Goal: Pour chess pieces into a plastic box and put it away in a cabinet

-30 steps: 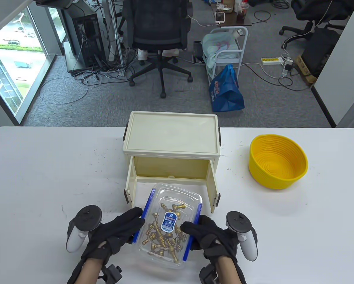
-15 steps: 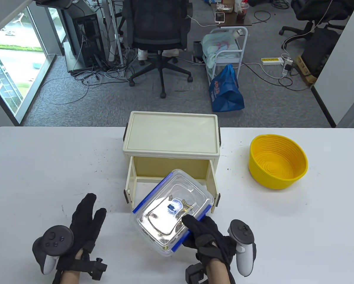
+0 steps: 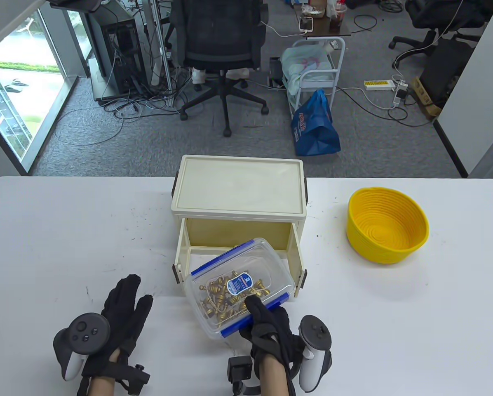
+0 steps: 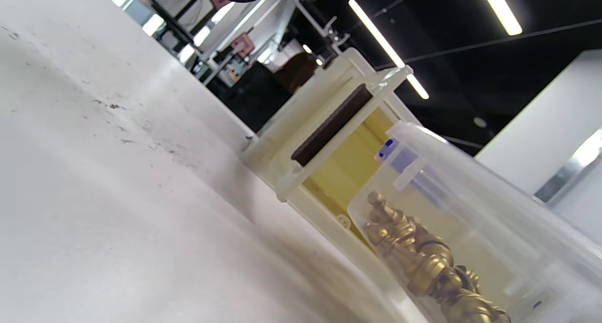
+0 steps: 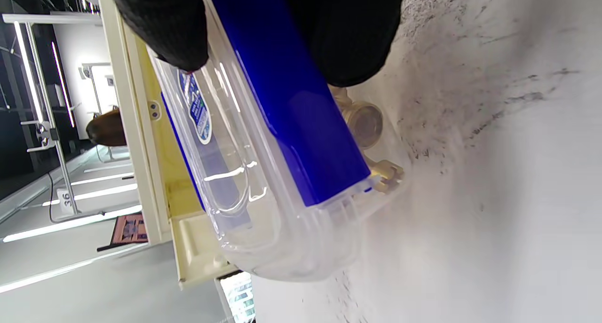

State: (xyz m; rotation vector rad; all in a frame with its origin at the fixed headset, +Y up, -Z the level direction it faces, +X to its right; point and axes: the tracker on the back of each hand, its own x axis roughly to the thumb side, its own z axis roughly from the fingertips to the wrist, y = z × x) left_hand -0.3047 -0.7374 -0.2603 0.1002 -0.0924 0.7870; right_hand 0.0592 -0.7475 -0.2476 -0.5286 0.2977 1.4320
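Right hand (image 3: 271, 332) gripping plastic box (image 3: 240, 284) of gold chess pieces (image 3: 221, 299) before open cabinet (image 3: 238, 198), left hand (image 3: 118, 317) flat, open, holding nothing

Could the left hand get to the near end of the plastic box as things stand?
Probably yes: the left hand lies open on bare table beside the plastic box, nothing between; the right hand grips the other side.

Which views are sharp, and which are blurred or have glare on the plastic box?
Table view: sharp, evenly lit, the plastic box free of strong glare, gold chess pieces readable through the lid. Left wrist view: tilted, the table smeared, ceiling lights bright. Right wrist view: on its side, the table blurred, small bright reflections on the clear lid beside the blue clip in the right hand grip.
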